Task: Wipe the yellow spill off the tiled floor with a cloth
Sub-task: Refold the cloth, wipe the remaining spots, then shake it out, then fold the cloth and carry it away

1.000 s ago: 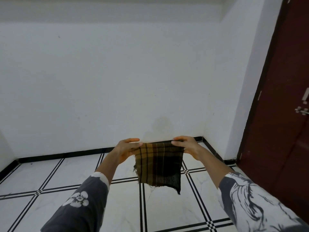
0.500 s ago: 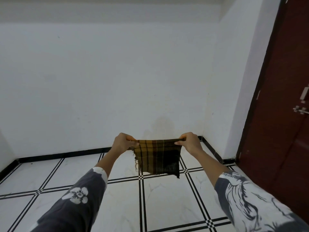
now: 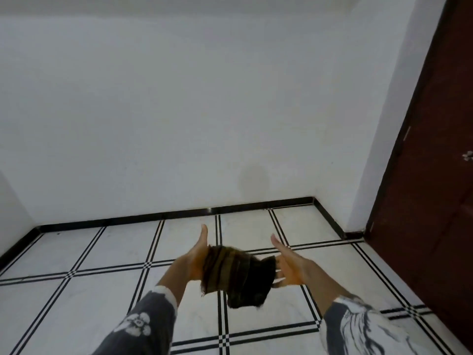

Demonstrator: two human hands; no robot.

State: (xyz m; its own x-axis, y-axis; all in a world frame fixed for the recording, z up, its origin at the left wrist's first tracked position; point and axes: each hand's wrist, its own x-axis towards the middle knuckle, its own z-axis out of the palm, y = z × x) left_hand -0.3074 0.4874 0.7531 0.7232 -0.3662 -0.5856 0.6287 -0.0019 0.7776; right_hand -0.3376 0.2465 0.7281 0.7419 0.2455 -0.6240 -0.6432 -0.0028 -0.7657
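A dark plaid cloth (image 3: 238,275) in brown and black is bunched up in the air between my two palms, above the white tiled floor (image 3: 102,254). My left hand (image 3: 195,254) has straight fingers and its palm lies against the cloth's left side. My right hand (image 3: 289,267) is also flat with spread fingers, touching the cloth's right edge. No finger curls round the fabric. No yellow spill shows on the tiles in view.
A white wall with a faint grey stain (image 3: 253,180) stands ahead, with black skirting (image 3: 153,216) at its foot. A dark brown door (image 3: 435,175) fills the right side. The tiles carry black double lines.
Both hands let go of the cloth's top corners and dropped lower with fingers straightened. The cloth, spread flat before, is now crumpled between the palms.
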